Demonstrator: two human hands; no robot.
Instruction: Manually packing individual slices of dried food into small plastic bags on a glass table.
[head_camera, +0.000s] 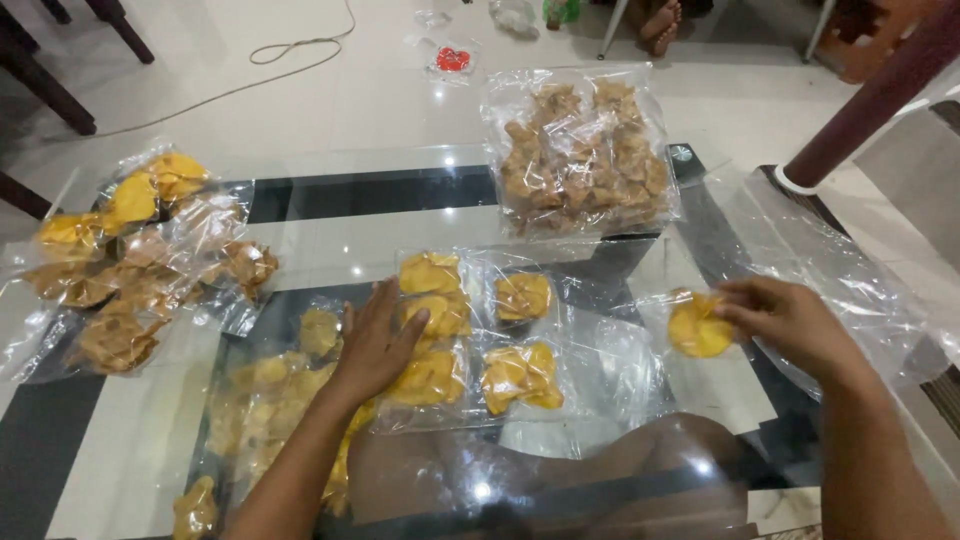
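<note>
A glass table (330, 235) with black bands carries many clear bags of fried yellow crisps. The right hand (790, 325) pinches a round yellow crisp (698, 327) between thumb and fingertips, inside a small clear bag near the table's right edge. The left hand (375, 345) lies flat, fingers spread, on a row of small filled packets (432, 335) at the middle of the table, toward the near edge. Two more small packets (520, 345) lie just beside them, between the hands. A large bag of brown crisps (580, 150) sits at the far edge. A heap of filled bags (140, 260) crowds the left edge. A loose sheet of clear plastic (830, 270) lies at the right edge, behind the right hand.
</note>
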